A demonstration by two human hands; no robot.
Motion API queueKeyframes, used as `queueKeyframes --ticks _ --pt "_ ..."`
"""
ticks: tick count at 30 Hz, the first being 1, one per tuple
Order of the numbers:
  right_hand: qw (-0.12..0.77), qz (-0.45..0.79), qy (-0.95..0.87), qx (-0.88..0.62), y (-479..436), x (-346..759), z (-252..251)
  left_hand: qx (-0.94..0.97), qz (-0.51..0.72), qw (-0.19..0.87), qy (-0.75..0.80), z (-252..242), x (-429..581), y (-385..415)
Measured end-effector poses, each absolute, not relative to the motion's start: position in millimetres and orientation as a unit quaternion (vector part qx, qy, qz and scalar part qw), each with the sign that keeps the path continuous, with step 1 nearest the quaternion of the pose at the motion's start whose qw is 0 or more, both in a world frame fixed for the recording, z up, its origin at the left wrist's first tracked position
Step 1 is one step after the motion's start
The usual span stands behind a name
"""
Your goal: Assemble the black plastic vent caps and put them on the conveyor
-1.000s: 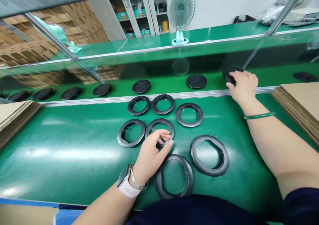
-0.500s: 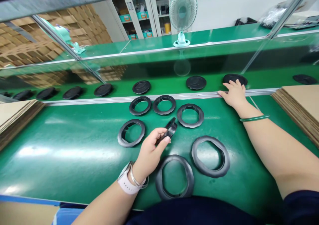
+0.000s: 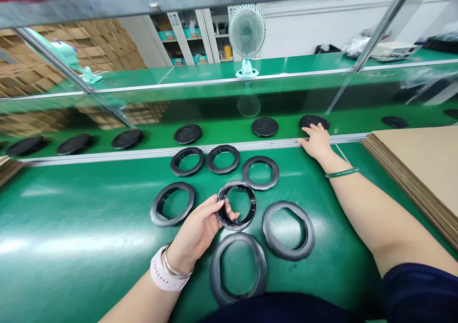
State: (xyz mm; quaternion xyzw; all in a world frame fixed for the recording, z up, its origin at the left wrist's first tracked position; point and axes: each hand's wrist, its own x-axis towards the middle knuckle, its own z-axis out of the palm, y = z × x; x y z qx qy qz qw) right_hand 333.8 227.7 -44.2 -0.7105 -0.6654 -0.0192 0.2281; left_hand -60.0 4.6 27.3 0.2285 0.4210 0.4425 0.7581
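Note:
My left hand (image 3: 202, 230) is closed on the rim of a black plastic ring (image 3: 254, 203), held up above the green bench with its hollow inner side facing me. My right hand (image 3: 317, 140) reaches to the belt behind the metal rail. Its fingers are outstretched over the near edge of a round black disc (image 3: 314, 120) and seem to touch it; the thumb is apart. Around the held ring lie several similar rings, among them a near ring (image 3: 216, 270), a right ring (image 3: 309, 234) and a left ring (image 3: 157, 214).
More black discs lie along the green belt (image 3: 222, 131), one disc (image 3: 265, 127) just left of my right hand. A metal rail (image 3: 153, 152) edges the belt. Cardboard sheets (image 3: 418, 156) are stacked at the right. A mint fan (image 3: 246, 32) stands behind the clear panel.
My left hand has turned the ring from edge-on to its open inner side. My right hand stays at the same disc. The whole view has shifted, so things appear further left.

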Motion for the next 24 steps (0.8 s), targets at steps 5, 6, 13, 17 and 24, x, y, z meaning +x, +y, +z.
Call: queueKeyframes --ticks 5,6,13,17,24 --pt "0.225 0.011 -0.657 -0.720 227 328 -36 0.165 0.369 0.794 0.454 23 -60 8" --pt "0.230 0.013 -0.652 -0.723 226 328 -36 0.158 0.360 0.799 0.454 22 -60 9" --pt "0.266 0.009 -0.590 -0.762 223 341 -37 0.179 0.403 0.810 0.387 11 -59 17" --pt "0.281 0.029 -0.586 -0.759 220 343 -37 0.203 0.412 0.821 0.340 5 -56 22" --pt "0.305 0.016 -0.536 -0.787 196 330 -35 0.205 0.338 0.866 0.306 9 -51 28"
